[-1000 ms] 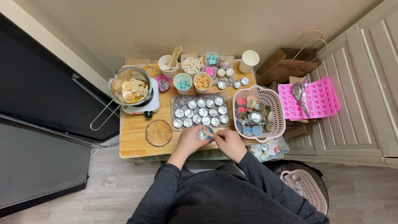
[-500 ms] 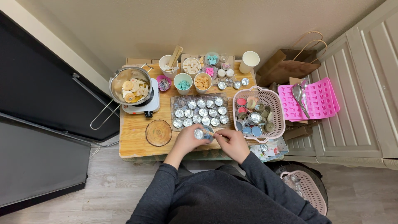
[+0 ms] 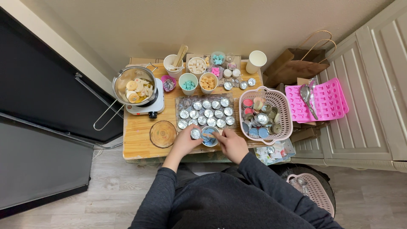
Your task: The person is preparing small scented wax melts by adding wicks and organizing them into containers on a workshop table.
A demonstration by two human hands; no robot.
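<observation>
Left hand curled around a small tin; right hand pinches a stick over a blue-filled bowl between both. Beyond the hands: rows of tins, apparently unfilled. Right: pink basket. Far left on the desk: pot.

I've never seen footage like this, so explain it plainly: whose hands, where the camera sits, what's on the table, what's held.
No machine here: a person's two bare hands, filmed from a camera on their head looking down. On the wooden table sit a metal pot of wax pieces on a small hotplate, a tray of small round tins, cups of coloured bits, and a pink basket of tins. The left hand steadies a small tin with blue filling; the right hand works at it with its fingertips. What they pinch is too small to tell.
</observation>
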